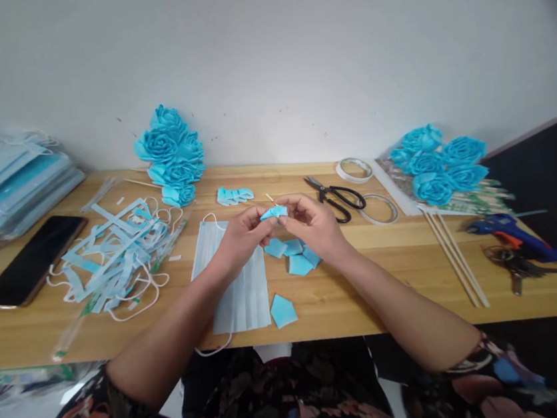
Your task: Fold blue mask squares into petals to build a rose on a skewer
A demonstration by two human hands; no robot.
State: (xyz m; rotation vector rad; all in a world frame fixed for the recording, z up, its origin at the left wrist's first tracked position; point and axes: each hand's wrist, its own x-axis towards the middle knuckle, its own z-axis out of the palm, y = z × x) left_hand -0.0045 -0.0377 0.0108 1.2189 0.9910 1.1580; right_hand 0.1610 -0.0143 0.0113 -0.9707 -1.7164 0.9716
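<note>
stack of light-blue face masks [4, 186]: cut off by left edge | small folded light-blue fabric piece [273, 212]: pinched, mostly covered by fingertips of left hand [241, 237] and right hand [313, 225] | thin pale stick [269, 197]: only tip shows | light-blue cut squares [297, 257]: partly under right hand | dark bunch of keys [516, 266]: too small to count

Single head view, looks forward and down from above lap, close over counter [416, 267], facing white wall [290, 46].
</note>
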